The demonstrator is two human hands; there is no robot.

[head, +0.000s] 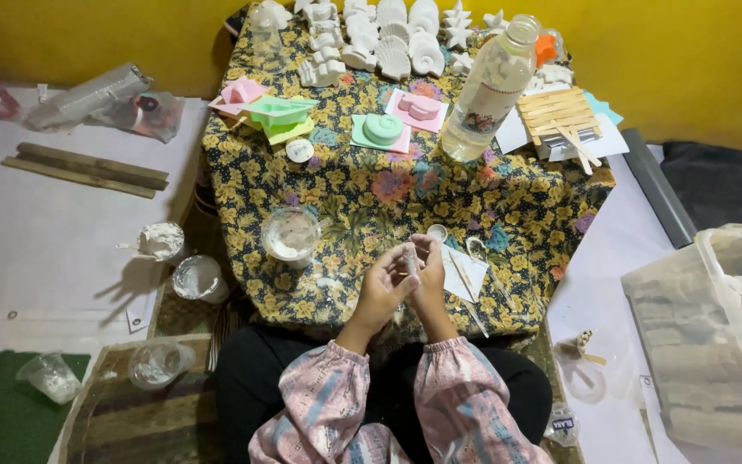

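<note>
Head camera; looks steeply down; near.

Clear bottle (489, 90) with floral label, bench's far right; silvery packet (88, 96) (crumpled) on floor, far left.

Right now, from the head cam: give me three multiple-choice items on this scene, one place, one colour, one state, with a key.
1. Where does the plastic bottle stand?
A. on the floral cloth, far right part
B. on the green mat
C. inside the clear bin

2. What colour is the round spiral mould?
A. red
B. mint green
C. black

3. What are the hands doing?
A. resting flat on the cloth
B. both pinching one small clear tube between them
C. gripping the bottle

Key: 1 A, it stands on the cloth beside the wooden sticks; 2 B, pale green on a green card; 3 B, left hand and right hand meet on the tube.
</note>
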